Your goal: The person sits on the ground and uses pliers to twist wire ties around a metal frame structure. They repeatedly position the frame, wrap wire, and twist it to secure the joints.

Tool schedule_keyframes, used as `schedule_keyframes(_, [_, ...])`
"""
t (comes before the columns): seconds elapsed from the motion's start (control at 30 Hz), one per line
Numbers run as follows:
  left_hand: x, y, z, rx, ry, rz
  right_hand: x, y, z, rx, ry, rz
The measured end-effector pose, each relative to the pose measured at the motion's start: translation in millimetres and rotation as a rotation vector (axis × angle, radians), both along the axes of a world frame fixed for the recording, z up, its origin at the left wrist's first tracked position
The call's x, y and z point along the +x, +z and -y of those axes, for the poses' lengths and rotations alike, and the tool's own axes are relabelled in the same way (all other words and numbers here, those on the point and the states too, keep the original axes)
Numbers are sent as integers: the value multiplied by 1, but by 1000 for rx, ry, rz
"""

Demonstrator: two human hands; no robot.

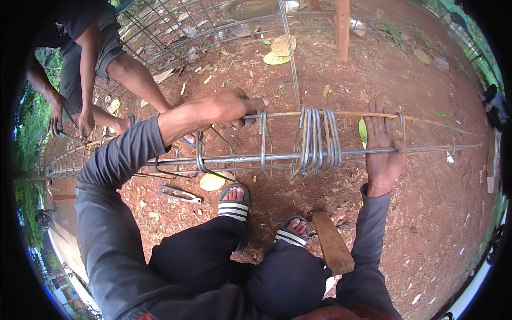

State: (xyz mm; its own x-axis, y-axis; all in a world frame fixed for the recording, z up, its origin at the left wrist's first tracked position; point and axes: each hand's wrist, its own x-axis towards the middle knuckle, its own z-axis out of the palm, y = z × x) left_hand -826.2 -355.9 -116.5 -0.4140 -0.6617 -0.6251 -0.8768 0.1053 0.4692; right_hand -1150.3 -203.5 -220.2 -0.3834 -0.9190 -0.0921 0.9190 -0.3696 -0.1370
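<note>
A long cage of steel reinforcing bars [245, 158] runs left to right before me, with square stirrups around it. Several stirrups [318, 140] are bunched close together between my hands. My left hand [221, 108] is closed at the upper bar, beside a single stirrup [263, 140]. A dark metal piece [254, 114] sticks out of its grip; its kind is hidden. My right hand [380, 146] lies against the bars right of the bunch. Its fingers are stretched out across the upper bar [346, 113], and its thumb is by the lower bar.
Pincers [180, 194] lie on the red soil below the cage. A wooden block [333, 242] is by my right leg. Another person [88, 69] works at the cage's left with a tool. Wire mesh [176, 32] and a wooden post [342, 29] stand beyond.
</note>
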Motion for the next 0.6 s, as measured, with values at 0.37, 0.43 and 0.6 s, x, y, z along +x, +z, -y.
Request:
schedule_keyframes(0.37, [11,-19,-10,-34,0,-255,1,1,-17,251,183,-106])
schedule_keyframes(0.43, [11,-18,-11,-36,-3,-265,-3,-5,-23,276,239,-157])
schedule_keyframes(0.6, [10,-24,-9,-55,-16,-260,-12,-19,-52,368,500,-474])
